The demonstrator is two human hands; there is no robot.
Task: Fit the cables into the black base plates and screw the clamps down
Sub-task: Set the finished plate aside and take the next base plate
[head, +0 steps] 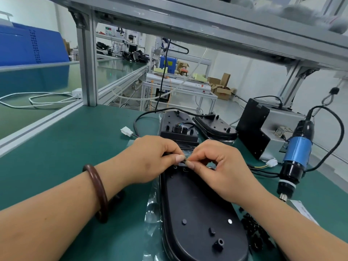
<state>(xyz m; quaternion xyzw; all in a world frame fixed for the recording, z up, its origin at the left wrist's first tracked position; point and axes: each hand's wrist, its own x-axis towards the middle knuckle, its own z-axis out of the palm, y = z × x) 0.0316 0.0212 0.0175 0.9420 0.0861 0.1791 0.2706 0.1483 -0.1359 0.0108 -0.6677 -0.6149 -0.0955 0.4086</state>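
A small black piece [185, 162] is being pinched by the fingertips of the left hand [152, 159] and the right hand [220, 166] together, just above the far end of the black base plate [199, 213]; what the piece is cannot be told. The plate is being supported flat by a clear bag [150, 210] on the green mat [75, 147]. A black cable [140, 117] is being left looped behind it, beside further plates [216, 127]. A blue electric screwdriver [296, 157] is being hung at right, well apart from both hands.
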